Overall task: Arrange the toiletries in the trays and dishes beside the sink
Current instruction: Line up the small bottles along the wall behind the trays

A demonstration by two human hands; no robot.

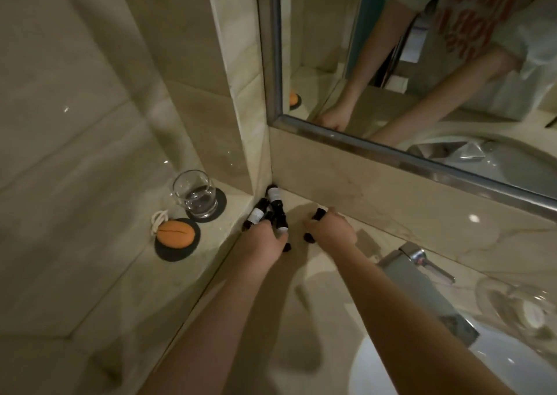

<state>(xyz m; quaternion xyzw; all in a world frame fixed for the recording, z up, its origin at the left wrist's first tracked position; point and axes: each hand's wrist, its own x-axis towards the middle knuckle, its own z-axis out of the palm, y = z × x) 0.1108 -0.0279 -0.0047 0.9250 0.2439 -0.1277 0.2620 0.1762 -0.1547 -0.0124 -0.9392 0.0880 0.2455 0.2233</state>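
Observation:
Several small dark toiletry bottles (272, 203) with white labels lie in a heap in the counter's back corner, under the mirror. My left hand (265, 241) rests on the near side of the heap, fingers curled over one bottle (282, 229). My right hand (330, 229) is just to the right, closed around another dark bottle (319, 214) whose ends stick out at the top and bottom of the fist. An orange soap (174, 234) with a white rope sits on a round dark dish (193, 245) on the raised ledge to the left.
A clear glass (194, 194) stands on a dark coaster (221, 204) behind the soap. A chrome tap (422, 260) and the white basin (376, 367) lie to the right. The framed mirror (391, 150) rises behind the counter.

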